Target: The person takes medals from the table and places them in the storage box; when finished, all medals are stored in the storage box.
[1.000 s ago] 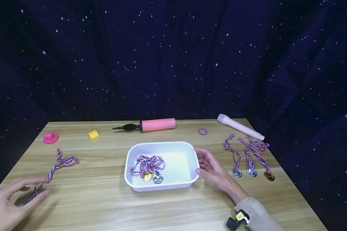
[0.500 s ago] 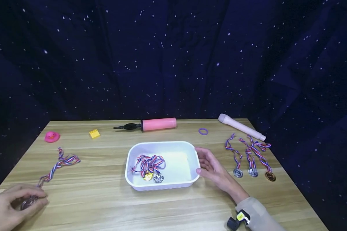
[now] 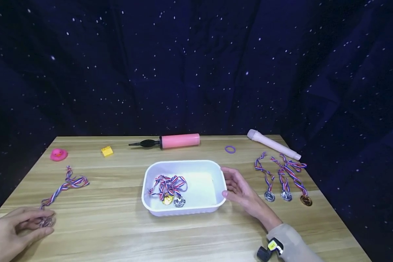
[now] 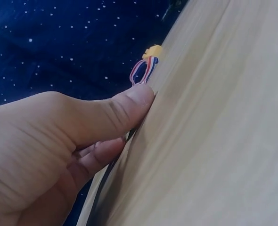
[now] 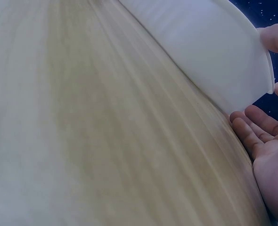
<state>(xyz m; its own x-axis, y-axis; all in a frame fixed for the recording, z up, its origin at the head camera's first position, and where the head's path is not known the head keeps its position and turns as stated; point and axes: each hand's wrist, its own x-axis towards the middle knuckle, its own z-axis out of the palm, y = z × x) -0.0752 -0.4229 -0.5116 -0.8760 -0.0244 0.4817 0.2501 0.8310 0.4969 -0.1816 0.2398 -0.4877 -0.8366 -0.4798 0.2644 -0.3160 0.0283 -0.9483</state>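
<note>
My left hand (image 3: 19,229) is at the table's left front, pinching a medal (image 3: 47,222) between thumb and fingers. Its red, white and blue ribbon (image 3: 63,186) trails away over the wood. In the left wrist view the thumb (image 4: 129,106) hides most of the medal, and a ribbon loop (image 4: 143,69) shows beyond it. My right hand (image 3: 240,191) holds the right end of a white plastic tub (image 3: 183,211), thumb and index finger at its rim. The other fingers (image 5: 257,129) lie loosely by its outer wall. Inside the tub lie a gold medal (image 3: 167,199) and a silver medal (image 3: 179,201), ribbons bunched.
Two silver medals (image 3: 269,196) and a bronze medal (image 3: 306,200) lie right of the tub. Along the back are a pink rubber duck (image 3: 58,154), yellow toy brick (image 3: 107,151), pink balloon pump (image 3: 180,141), purple ring (image 3: 230,149) and pale toy microphone (image 3: 275,145).
My left hand has closed its fingertips on the medal and raised it slightly, shifting the ribbon's near end. My right hand and the tub stay put.
</note>
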